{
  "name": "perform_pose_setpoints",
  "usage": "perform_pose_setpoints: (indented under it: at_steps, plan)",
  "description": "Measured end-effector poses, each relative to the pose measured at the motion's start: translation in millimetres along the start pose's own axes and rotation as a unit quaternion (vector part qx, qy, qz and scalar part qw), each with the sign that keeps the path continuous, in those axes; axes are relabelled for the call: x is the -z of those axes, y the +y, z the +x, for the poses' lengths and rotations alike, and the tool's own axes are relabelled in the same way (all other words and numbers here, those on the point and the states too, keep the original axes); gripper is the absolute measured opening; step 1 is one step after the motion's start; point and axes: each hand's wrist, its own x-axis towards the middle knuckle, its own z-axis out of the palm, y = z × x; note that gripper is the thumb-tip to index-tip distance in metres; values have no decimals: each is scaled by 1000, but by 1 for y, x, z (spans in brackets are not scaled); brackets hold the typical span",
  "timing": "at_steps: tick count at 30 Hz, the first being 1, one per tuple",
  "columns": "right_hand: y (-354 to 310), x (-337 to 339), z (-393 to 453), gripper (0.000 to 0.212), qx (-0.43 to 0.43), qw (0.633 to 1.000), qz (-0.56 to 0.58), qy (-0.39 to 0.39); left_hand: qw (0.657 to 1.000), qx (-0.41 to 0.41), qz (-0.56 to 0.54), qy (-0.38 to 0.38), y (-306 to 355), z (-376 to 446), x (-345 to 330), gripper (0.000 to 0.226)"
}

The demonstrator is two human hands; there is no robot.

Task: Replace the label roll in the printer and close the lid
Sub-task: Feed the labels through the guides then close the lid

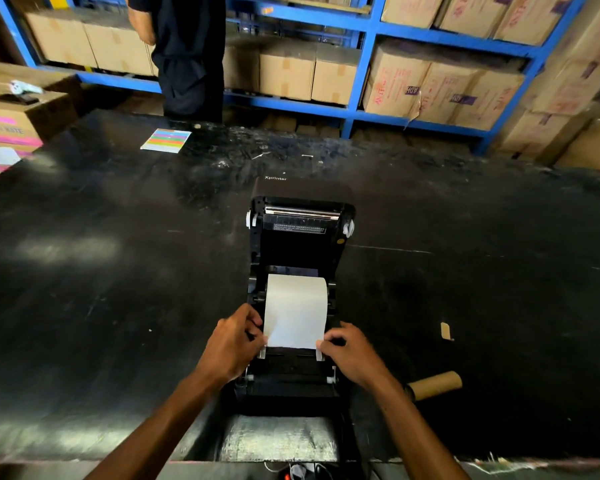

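Note:
A black label printer (291,386) stands on the dark table in front of me, its lid (300,223) swung open and tilted back. A white label roll (297,292) sits in the bay, and a strip of its paper is drawn forward over the front. My left hand (231,342) pinches the strip's left front corner by the white guide. My right hand (352,353) holds the right front corner at the other guide. An empty brown cardboard core (437,385) lies on the table to the right of the printer.
The black table (118,306) carries a colourful striped sheet (167,140) at the back and a small cardboard scrap (445,330) at the right. A person in dark clothes (187,53) stands behind the table. Blue shelves (364,77) hold cardboard boxes. Cables hang at the near edge.

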Motion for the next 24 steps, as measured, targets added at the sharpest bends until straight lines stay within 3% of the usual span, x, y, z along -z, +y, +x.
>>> perform_pose_setpoints:
  at_steps: [6,10,16,21,24]
  plan:
    - [-3,-6,-1,27,11,998,51,41,1000,2,19,-3,2,6,2,20]
    - [-8,-4,1,34,-1,999,36,12,1000,8,-13,-5,4,6,4,22]
    - [-9,7,-3,21,7,997,71,-38,999,28,-26,-31,6,6,9,20]
    - [-5,-8,3,36,11,999,31,26,999,29,-5,-32,6,9,6,23]
    - [-7,-12,1,35,-2,998,9,68,999,40,7,-20,5,10,2,23]
